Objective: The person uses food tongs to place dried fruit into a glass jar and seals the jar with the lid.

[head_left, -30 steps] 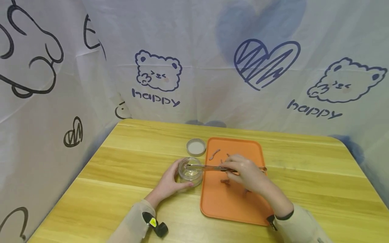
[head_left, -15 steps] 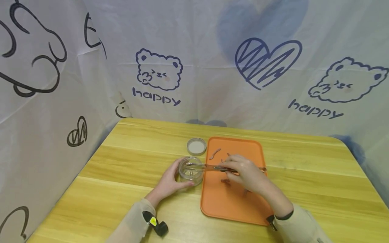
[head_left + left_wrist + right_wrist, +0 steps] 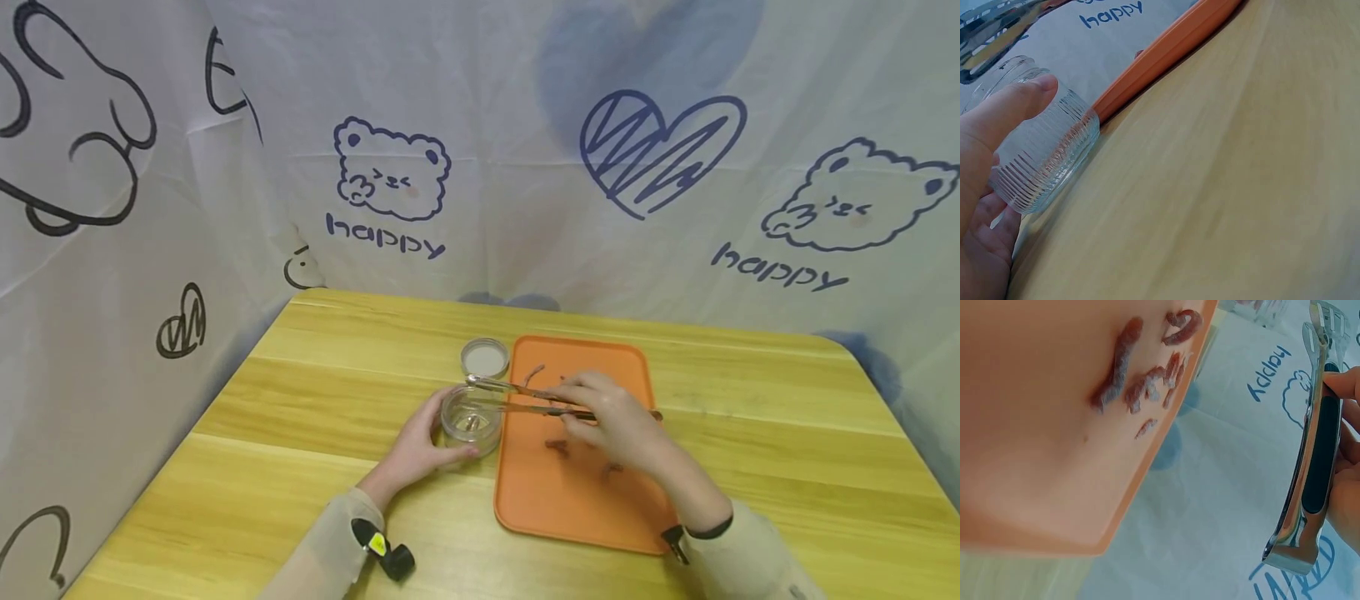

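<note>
My left hand holds a clear glass jar at the tray's left edge, the thumb on its near side. In the left wrist view the ribbed jar wall shows, standing on the table. My right hand grips metal tongs with dark handle inlays. The two tong arms are spread, one tip over the jar's mouth and the other above its far rim, with nothing between them. Reddish-brown, dried-meat-like strips lie on the orange tray, partly hidden under the right hand.
A round jar lid lies on the wooden table, behind the jar and just left of the tray. White cloth with printed drawings hangs behind the table and along its left side.
The tongs' arms have spread apart, and the small pinkish piece seen at their tips is no longer there. My right hand has shifted slightly right. The left hand keeps its hold on the jar.
</note>
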A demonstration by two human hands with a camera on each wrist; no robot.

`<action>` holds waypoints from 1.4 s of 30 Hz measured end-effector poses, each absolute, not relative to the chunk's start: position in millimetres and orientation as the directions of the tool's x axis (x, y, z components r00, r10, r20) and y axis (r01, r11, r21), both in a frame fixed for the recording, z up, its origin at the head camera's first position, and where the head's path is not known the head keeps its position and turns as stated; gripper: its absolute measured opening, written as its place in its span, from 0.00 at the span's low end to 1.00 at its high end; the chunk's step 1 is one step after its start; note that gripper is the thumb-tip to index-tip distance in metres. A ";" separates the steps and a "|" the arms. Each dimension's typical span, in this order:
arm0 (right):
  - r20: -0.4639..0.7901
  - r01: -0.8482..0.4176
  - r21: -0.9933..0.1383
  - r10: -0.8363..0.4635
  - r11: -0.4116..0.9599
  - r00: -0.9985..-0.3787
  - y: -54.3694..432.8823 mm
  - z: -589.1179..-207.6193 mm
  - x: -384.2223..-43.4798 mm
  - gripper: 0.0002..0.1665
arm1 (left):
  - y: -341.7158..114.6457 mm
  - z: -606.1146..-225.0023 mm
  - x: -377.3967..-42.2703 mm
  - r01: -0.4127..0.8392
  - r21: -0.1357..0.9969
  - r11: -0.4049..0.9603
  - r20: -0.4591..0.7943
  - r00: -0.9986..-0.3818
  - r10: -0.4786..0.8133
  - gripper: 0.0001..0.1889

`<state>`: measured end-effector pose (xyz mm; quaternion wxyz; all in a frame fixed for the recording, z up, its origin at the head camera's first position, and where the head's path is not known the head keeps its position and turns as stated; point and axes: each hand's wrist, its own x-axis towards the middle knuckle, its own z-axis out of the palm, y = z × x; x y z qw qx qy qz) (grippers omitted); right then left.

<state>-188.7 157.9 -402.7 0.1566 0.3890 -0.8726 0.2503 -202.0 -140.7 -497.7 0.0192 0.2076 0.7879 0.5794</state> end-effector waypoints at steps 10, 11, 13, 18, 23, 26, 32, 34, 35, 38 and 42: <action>0.526 -0.740 -0.319 -0.539 0.592 -0.658 175.3 -395.2 -188.8 0.26 | -141.6 -499.1 -203.6 0.289 0.923 0.256 0.189 -0.917 0.352 0.47; 0.528 -0.737 -0.315 -0.535 0.598 -0.660 177.6 -394.7 -188.7 0.26 | -141.7 -499.2 -203.6 0.289 0.923 0.254 0.189 -0.916 0.353 0.47; 0.526 -0.723 -0.312 -0.522 0.616 -0.672 182.6 -393.6 -188.1 0.27 | -141.7 -499.4 -203.6 0.289 0.924 0.250 0.190 -0.915 0.357 0.47; 0.497 -0.660 -0.347 -0.467 0.666 -0.732 197.1 -390.4 -183.1 0.28 | -141.6 -499.7 -203.7 0.287 0.923 0.257 0.188 -0.917 0.352 0.47; 0.485 -0.612 -0.378 -0.414 0.695 -0.770 213.1 -388.8 -174.9 0.30 | -141.6 -500.0 -203.4 0.284 0.920 0.268 0.184 -0.921 0.342 0.47; 0.503 -0.605 -0.368 -0.396 0.706 -0.768 223.8 -390.5 -172.0 0.31 | -141.8 -500.7 -203.5 0.287 0.918 0.273 0.187 -0.921 0.341 0.48; 0.539 -0.575 -0.325 -0.352 0.751 -0.765 246.0 -398.8 -170.9 0.30 | -142.0 -501.6 -203.4 0.295 0.914 0.279 0.191 -0.919 0.344 0.47; 0.539 -0.562 -0.326 -0.339 0.760 -0.771 251.3 -402.4 -171.1 0.30 | -142.0 -501.2 -203.2 0.293 0.915 0.278 0.190 -0.919 0.345 0.47; 0.533 -0.556 -0.331 -0.336 0.762 -0.777 253.4 -404.1 -171.2 0.30 | -142.0 -500.8 -203.1 0.292 0.915 0.279 0.189 -0.920 0.344 0.47; 0.517 -0.540 -0.346 -0.325 0.767 -0.792 258.1 -409.3 -172.3 0.30 | -141.9 -499.9 -202.9 0.286 0.916 0.282 0.183 -0.922 0.342 0.47; 0.492 -0.517 -0.364 -0.311 0.775 -0.813 263.3 -415.4 -174.3 0.29 | -141.2 -498.1 -202.4 0.279 0.916 0.288 0.175 -0.924 0.340 0.47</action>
